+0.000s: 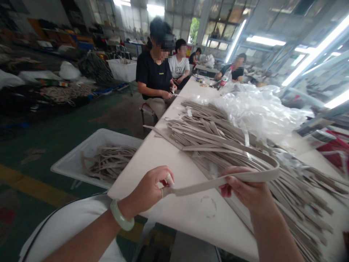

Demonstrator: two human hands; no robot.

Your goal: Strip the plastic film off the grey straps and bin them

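Observation:
One long, flat beige strap (200, 186) stretches between my hands above the near part of the table. My left hand (156, 187) is closed around its end, with a pale wrapping on the fingers and a light green bangle at the wrist. Farther along, my right hand (244, 187) pinches the strap between thumb and fingers. Beyond that hand the strap loops back over a large pile of similar straps (207, 136) lying lengthwise on the table. What the strap is made of, I cannot tell.
The white table (147, 154) runs away from me. Crumpled clear plastic (256, 105) and a bottle (225, 77) lie beyond the pile. Left of the table, a white bin (73, 157) holds more straps. A person in a black shirt (154, 78) sits along the left edge; others sit farther back.

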